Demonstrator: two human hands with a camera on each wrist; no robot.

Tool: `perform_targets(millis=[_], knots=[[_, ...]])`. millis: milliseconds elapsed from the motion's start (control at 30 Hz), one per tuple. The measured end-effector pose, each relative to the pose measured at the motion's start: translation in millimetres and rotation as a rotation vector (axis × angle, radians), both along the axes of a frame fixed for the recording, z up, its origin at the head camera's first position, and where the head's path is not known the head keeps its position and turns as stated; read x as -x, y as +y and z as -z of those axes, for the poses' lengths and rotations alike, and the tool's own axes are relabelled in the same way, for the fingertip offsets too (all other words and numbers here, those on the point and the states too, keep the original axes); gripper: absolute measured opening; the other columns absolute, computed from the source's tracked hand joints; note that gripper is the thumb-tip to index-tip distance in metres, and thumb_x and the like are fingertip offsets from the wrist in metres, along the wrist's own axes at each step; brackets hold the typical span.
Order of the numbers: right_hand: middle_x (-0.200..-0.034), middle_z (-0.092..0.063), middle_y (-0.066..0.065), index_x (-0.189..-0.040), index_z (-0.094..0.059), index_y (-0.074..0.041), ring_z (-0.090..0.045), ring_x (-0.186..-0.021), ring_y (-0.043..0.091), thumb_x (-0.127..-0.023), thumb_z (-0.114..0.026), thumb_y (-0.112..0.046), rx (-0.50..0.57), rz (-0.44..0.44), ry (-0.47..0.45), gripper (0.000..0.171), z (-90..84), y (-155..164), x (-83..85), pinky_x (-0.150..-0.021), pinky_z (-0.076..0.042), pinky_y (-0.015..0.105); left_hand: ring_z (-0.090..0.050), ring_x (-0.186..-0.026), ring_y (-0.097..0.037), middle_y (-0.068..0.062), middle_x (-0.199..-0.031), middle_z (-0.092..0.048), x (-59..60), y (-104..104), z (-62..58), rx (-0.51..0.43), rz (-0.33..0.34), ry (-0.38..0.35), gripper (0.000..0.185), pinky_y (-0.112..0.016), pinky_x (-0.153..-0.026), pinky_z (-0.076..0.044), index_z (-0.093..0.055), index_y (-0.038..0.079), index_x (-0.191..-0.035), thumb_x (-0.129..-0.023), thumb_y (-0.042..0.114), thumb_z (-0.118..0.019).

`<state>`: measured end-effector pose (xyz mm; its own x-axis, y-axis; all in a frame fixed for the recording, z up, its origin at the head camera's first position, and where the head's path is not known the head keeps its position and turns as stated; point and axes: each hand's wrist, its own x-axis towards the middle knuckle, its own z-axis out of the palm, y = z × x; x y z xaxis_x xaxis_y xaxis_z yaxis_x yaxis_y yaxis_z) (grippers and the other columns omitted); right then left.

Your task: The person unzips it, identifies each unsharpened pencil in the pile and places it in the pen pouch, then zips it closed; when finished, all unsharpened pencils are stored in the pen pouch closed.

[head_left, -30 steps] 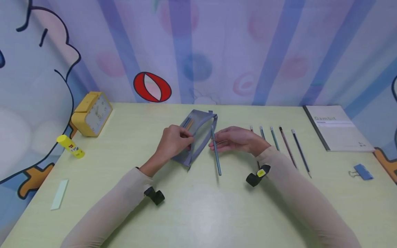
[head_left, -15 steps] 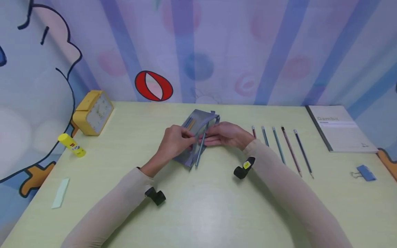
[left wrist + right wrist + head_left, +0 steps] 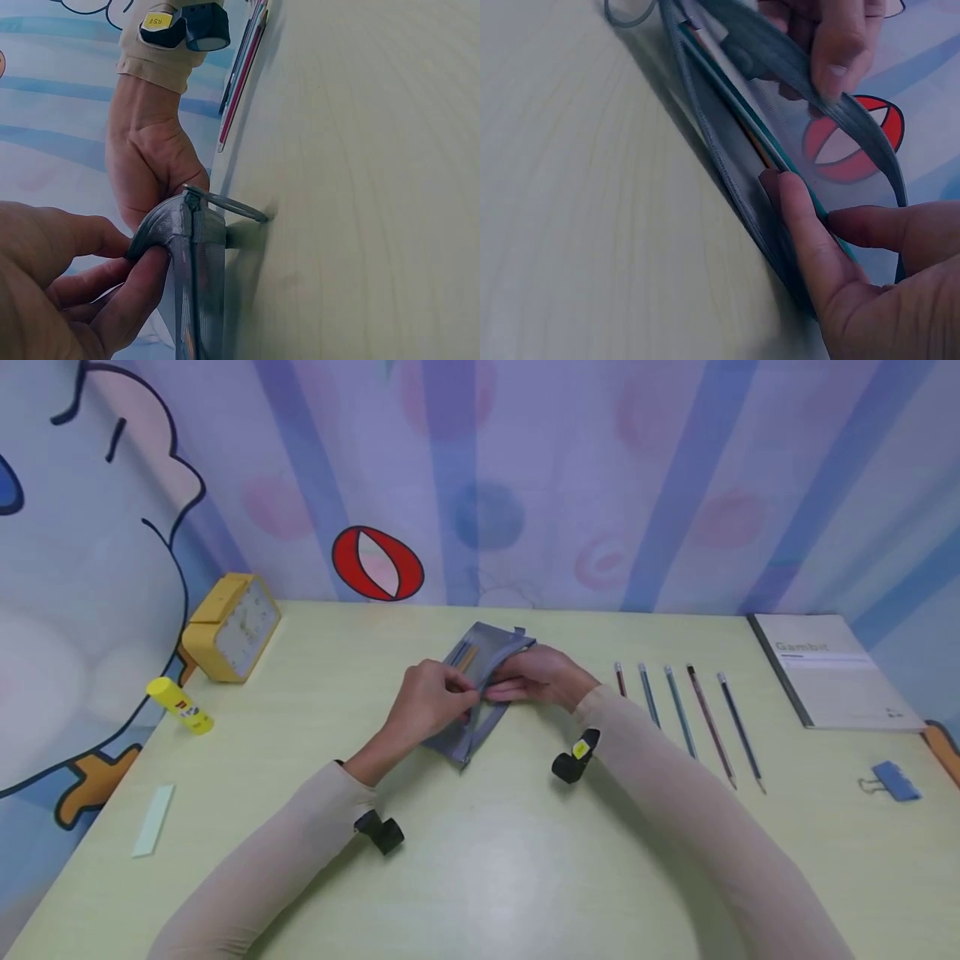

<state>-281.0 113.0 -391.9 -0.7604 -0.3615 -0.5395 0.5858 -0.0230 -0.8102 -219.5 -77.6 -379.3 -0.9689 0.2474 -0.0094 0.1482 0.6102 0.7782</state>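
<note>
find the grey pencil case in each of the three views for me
Head: the grey pencil case lies mid-table, between the left hand and right hand.
Left wrist: its end stands at bottom centre, gripped by left fingers.
Right wrist: its open mouth runs diagonally from top centre to lower right.
Shared landmark: the right hand, at the case in all three views.

grey pencil case (image 3: 480, 693), yellow clock (image 3: 228, 627)

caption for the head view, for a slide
Both hands, left hand and right hand, hold a grey mesh pencil case open on a pale table, five pencils lined up beside.
</note>
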Motion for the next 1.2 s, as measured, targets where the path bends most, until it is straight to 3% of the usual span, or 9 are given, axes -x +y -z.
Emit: perform_targets(millis=[333, 533, 900, 1067, 1200], knots=[[-0.074, -0.074, 0.008, -0.137, -0.052, 0.012, -0.074, -0.065, 0.015, -0.1, -0.051, 0.001, -0.08, 0.01, 0.038, 0.039, 6.7, -6, 2.1, -0.072, -0.06, 0.026, -0.071, -0.06, -0.01, -0.008, -0.081, -0.078, 1.5, 4, 1.4, -0.001, 0.006, 0.001, 0.014, -0.021, -0.056, -0.045, -0.08, 0.005, -0.094, -0.09, 0.016, -0.074], [-0.073, -0.075, 0.009, -0.136, -0.053, 0.013, -0.074, -0.065, 0.016, -0.1, -0.052, 0.001, -0.072, 0.03, 0.045, 0.038, 7.1, -6, 0.0, -0.072, -0.061, 0.026, -0.071, -0.061, -0.011, -0.008, -0.081, -0.078, 1.6, 5, 0.4, 0.0, 0.01, -0.003, 0.014, -0.022, -0.056, -0.044, -0.08, 0.005, -0.095, -0.09, 0.016, -0.074], [-0.087, -0.077, 0.013, -0.129, -0.059, 0.013, -0.077, -0.075, 0.016, -0.103, -0.052, -0.006, -0.099, -0.03, 0.061, 0.033, 4.8, 0, -7.2, -0.081, -0.06, 0.027, -0.071, -0.062, -0.01, -0.006, -0.08, -0.078, 2.0, 3, 0.3, 0.025, -0.002, 0.003, 0.014, -0.021, -0.059, -0.047, -0.08, 0.006, -0.093, -0.09, 0.018, -0.074], [-0.111, -0.073, 0.021, -0.126, -0.062, 0.009, -0.077, -0.092, 0.02, -0.106, -0.047, -0.012, -0.208, -0.148, 0.213, 0.033, -2.1, 8, -27.4, -0.089, -0.059, 0.034, -0.072, -0.063, -0.011, -0.008, -0.082, -0.078, 3.5, 0, 1.9, 0.023, 0.001, -0.011, 0.014, -0.022, -0.058, -0.048, -0.08, 0.005, -0.096, -0.091, 0.017, -0.073], [-0.114, -0.071, 0.025, -0.124, -0.063, 0.01, -0.075, -0.097, 0.026, -0.105, -0.049, -0.013, -0.32, -0.256, 0.399, 0.032, -12.4, 22, -51.2, -0.09, -0.059, 0.04, -0.072, -0.063, -0.012, -0.008, -0.084, -0.079, 3.4, 0, 1.8, 0.025, 0.0, -0.015, 0.015, -0.022, -0.058, -0.05, -0.08, 0.005, -0.097, -0.09, 0.017, -0.074]])
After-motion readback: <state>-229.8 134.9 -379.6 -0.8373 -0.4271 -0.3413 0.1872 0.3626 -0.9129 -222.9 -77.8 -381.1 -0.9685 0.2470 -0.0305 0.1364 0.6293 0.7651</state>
